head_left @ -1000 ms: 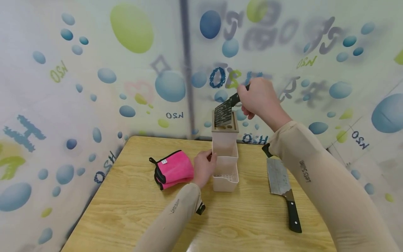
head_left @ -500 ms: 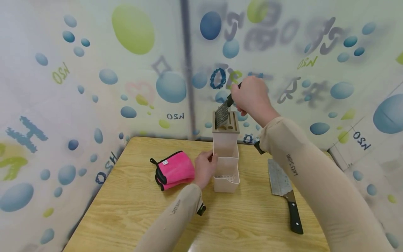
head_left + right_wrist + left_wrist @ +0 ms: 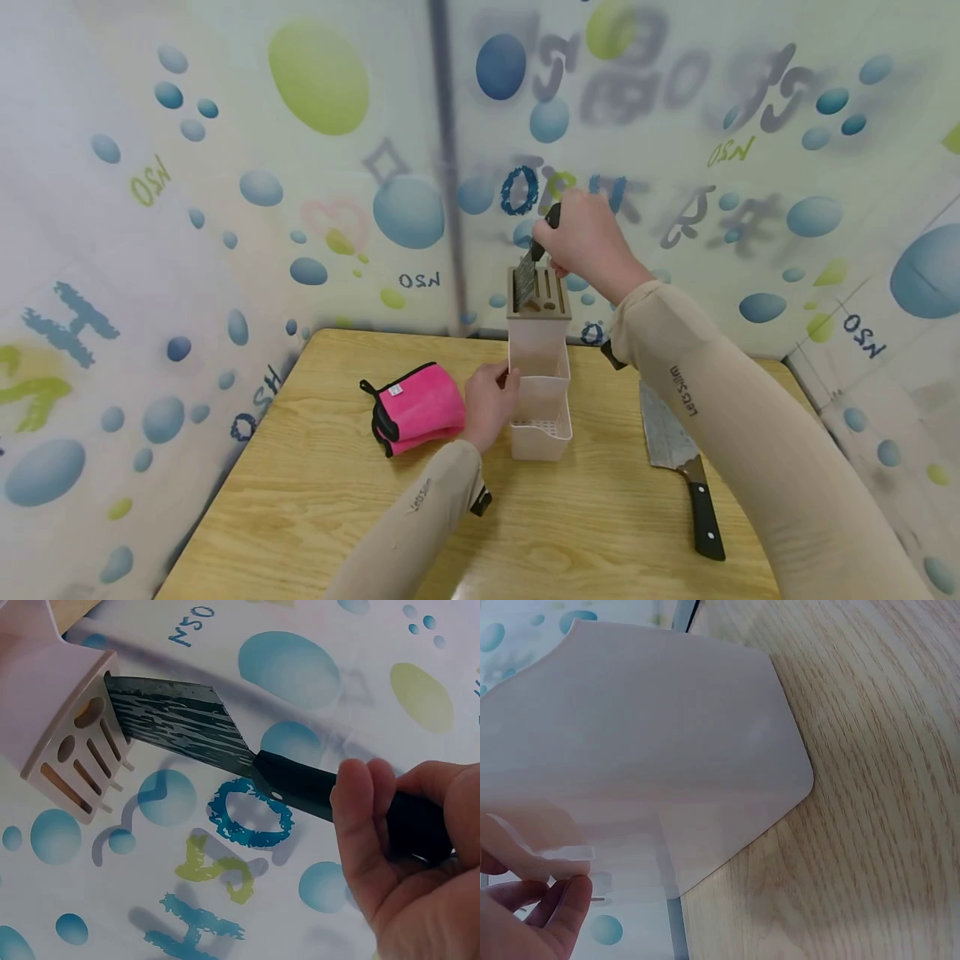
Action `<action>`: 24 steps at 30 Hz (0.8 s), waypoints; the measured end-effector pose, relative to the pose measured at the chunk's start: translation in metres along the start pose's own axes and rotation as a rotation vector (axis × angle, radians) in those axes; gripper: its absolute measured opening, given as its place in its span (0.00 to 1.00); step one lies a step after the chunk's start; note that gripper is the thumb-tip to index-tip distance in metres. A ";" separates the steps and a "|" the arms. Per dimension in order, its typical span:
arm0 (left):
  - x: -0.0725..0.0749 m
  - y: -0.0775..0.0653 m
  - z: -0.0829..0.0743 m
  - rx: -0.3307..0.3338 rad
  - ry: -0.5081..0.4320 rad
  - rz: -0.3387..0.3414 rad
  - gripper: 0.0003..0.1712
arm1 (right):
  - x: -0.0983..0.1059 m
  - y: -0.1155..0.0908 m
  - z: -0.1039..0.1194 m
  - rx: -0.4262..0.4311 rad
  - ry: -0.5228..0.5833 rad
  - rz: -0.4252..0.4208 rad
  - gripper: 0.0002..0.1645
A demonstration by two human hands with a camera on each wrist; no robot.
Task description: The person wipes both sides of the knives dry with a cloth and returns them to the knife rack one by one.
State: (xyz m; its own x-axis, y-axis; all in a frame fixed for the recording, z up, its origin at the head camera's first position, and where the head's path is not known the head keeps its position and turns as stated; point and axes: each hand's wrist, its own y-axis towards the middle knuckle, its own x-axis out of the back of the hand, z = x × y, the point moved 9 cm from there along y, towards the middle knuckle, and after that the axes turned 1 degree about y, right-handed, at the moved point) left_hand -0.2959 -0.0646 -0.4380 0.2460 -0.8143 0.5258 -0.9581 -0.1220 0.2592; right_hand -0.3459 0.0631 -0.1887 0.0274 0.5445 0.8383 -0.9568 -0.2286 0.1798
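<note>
Behind the work, we are facing a pale wall covering (image 3: 637, 150) that is carrying blue and green bubbles and scattered lettering. Below it, a wood-grain table (image 3: 300, 500) is spreading toward us, and two beige sleeves (image 3: 735, 433) with dark print are stretching over it. Near the table's far edge, a tiered, pale pink knife holder (image 3: 538, 392) is standing upright; its open compartments are stepping down toward us, and a tan slotted lid (image 3: 540, 316) is capping its tall rear section. To the right, well apart from the holder, a cleaver (image 3: 670, 433) is lying flat, its black handle pointing our way and the far end of its blade hidden by the right sleeve. On the holder's other side, a folded pink fabric piece (image 3: 420, 408) with black edging is resting just beside our left hand (image 3: 487, 404). Above the lid, a black-handled kitchen knife (image 3: 180, 720) with a dark, streaked blade is leaning at a tilt, its blade end sitting in the leftmost slot as the head camera sees it. Our right hand (image 3: 588, 237) is gripping that knife's handle with curled fingers, while our left is pinching the holder's left side, its fingertips partly hidden.
</note>
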 end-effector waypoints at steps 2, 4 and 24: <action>-0.001 0.000 0.001 0.003 -0.001 0.005 0.14 | -0.001 0.000 0.002 0.023 0.001 0.005 0.18; -0.001 0.000 0.001 0.005 -0.003 0.007 0.14 | -0.002 0.000 0.003 0.043 0.001 0.011 0.12; -0.002 -0.001 0.004 0.028 -0.006 0.016 0.16 | -0.021 0.009 -0.003 0.164 0.042 -0.085 0.17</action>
State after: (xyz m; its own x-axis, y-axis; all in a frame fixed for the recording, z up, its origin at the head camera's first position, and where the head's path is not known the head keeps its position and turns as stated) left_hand -0.2962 -0.0649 -0.4421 0.2296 -0.8197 0.5248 -0.9657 -0.1247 0.2277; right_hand -0.3561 0.0516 -0.2060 0.0906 0.5996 0.7952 -0.8914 -0.3072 0.3332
